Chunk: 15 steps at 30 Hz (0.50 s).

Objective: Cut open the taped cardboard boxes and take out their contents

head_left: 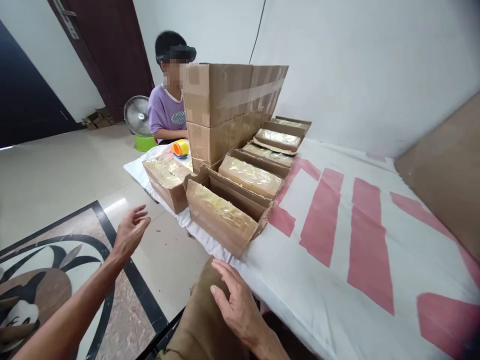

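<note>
My left hand (131,229) hangs over the floor left of the table, fingers loosely curved and apart, holding nothing. Low beside my knee, near the table's front edge, my right hand (234,295) has its fingers extended and its thumb apart, also with nothing in it. The nearest thing to both is an open-topped cardboard box (221,220) at the table edge. To its left stands a taped cardboard box (167,180). Behind the open one, a row of low cardboard boxes (253,175) runs toward the wall. Their inner contents cannot be made out.
Taller taped cartons (228,95) are stacked behind the low boxes. A person in a purple shirt (167,112) is across the table, near an orange tape roll (180,148). A fan (138,116) stands on the floor. A white cloth with red marks (337,300) covers the table.
</note>
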Each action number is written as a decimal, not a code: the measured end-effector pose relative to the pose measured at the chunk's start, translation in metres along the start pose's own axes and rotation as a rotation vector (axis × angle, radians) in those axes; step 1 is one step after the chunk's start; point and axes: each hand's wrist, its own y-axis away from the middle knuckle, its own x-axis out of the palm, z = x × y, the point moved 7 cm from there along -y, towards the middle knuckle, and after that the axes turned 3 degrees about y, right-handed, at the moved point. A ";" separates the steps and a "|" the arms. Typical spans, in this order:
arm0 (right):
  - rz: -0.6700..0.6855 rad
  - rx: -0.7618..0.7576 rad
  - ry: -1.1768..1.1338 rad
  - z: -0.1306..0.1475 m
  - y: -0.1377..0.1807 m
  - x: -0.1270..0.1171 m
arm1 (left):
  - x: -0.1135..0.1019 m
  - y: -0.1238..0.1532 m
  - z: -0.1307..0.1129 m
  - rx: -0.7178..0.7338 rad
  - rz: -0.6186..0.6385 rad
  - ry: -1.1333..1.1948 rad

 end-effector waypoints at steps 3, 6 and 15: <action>0.058 -0.034 -0.015 0.013 -0.036 0.023 | -0.003 -0.050 0.005 -0.047 -0.080 0.156; 0.102 -0.041 -0.034 0.024 -0.083 0.046 | 0.004 -0.099 0.000 -0.030 -0.113 0.233; 0.052 0.121 -0.022 0.034 -0.201 0.087 | 0.044 -0.187 -0.024 -0.012 -0.037 0.399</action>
